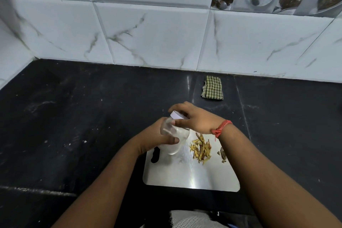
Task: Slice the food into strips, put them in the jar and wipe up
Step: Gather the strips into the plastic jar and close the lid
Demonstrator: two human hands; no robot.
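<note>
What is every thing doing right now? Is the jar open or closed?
Jar: tilted, lid on, looks empty, held over the board.
White lid: on the jar, gripped by the right hand.
Left hand: holds the jar's body.
Strips: cut, piled on the cutting board.
Checked cloth: folded, lying by the wall.

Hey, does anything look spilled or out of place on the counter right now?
Nothing spilled. The strips lie piled on the cutting board; a few dark scraps sit apart beside them. Pale specks dot the black counter.
</note>
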